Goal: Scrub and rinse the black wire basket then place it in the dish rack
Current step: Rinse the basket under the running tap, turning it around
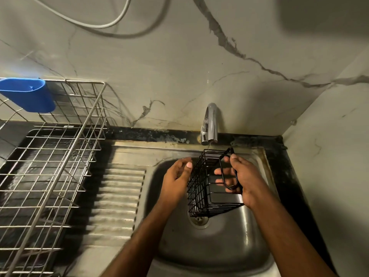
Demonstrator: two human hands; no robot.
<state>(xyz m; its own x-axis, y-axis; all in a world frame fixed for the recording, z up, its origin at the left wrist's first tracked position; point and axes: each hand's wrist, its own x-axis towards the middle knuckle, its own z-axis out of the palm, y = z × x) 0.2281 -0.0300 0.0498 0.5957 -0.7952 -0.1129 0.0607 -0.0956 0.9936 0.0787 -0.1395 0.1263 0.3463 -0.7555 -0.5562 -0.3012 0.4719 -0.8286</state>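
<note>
The black wire basket [209, 188] hangs tilted over the steel sink [219, 246], just under the tap [209, 124]. My right hand [239, 176] grips it from the right, fingers curled through its rim and black hook handle. My left hand [177, 174] is beside the basket's left wall, fingers relaxed, thumb close to the wires; I cannot tell whether it touches. A thin trickle of water falls from the tap onto the basket's far edge. The steel dish rack [50, 166] stands at the left on a black tray.
A blue plastic holder [30, 94] hangs on the rack's back rim. The ribbed drainboard [117, 196] lies between rack and sink. The drain [199, 219] sits below the basket. Marble walls close in behind and on the right.
</note>
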